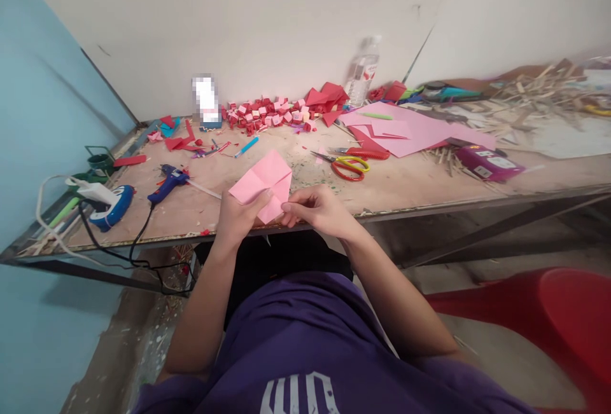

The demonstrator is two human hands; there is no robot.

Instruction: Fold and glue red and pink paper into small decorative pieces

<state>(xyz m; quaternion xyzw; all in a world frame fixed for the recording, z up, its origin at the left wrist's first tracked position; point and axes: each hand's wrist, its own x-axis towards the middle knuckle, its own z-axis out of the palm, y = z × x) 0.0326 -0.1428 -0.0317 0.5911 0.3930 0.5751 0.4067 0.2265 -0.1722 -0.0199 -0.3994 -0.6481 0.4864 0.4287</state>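
A creased sheet of pink paper [265,175] is held over the front edge of the table. My left hand [242,213] grips its lower left side, the thumb lying across the sheet and the other fingers behind. With thumb and fingertips, my right hand [319,209] pinches the paper's lower right corner. Just beyond the hands lie scissors [347,166] with yellow and red handles and a red-handled cutter [370,154]. A blue pen [247,147] rests behind the paper.
A blue glue gun [168,185] with its cord lies left, near a blue power strip [112,207]. Many small folded paper cubes [267,114] are heaped along the wall. Pink sheets [405,128], a bottle [363,70] and a purple packet [487,163] are rightward. A red stool [568,325] stands below.
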